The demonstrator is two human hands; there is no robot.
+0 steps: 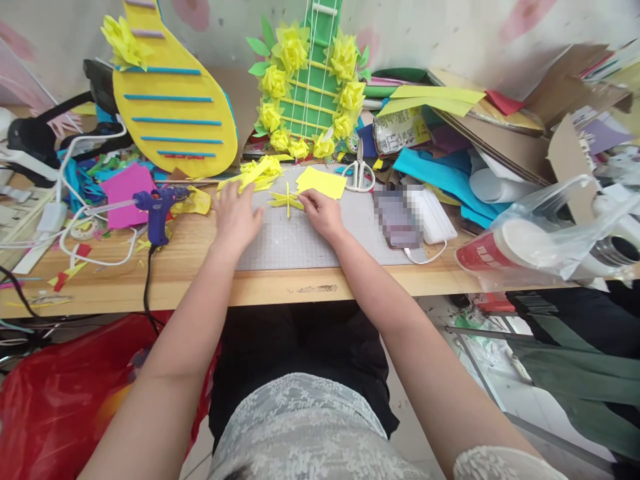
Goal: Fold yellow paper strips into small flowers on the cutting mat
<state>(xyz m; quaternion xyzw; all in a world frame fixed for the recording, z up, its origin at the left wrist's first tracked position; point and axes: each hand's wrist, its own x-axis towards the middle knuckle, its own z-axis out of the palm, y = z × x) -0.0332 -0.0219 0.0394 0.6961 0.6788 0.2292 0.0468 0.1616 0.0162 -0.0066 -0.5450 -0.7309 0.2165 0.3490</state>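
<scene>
Pinched in the fingers of my right hand point(323, 212) is a yellow paper flower point(287, 199) with narrow pointed petals, held over the grey cutting mat point(280, 243). My left hand point(236, 217) has its fingers spread and sits at the mat's left edge, close to a pile of yellow paper pieces point(260, 172). Yellow paper sheets point(320, 183) lie just behind my right hand, with white-handled scissors point(359, 175) to their right. To the left of my left hand is a purple glue gun point(159, 212).
A yellow lute-shaped craft point(175, 120) and a green stringed one point(313, 93) with yellow paper flowers stand at the back. A phone point(399, 217), white power bank point(434, 215) and bagged red cup point(485, 252) are on the right. Cardboard and paper are heaped behind them.
</scene>
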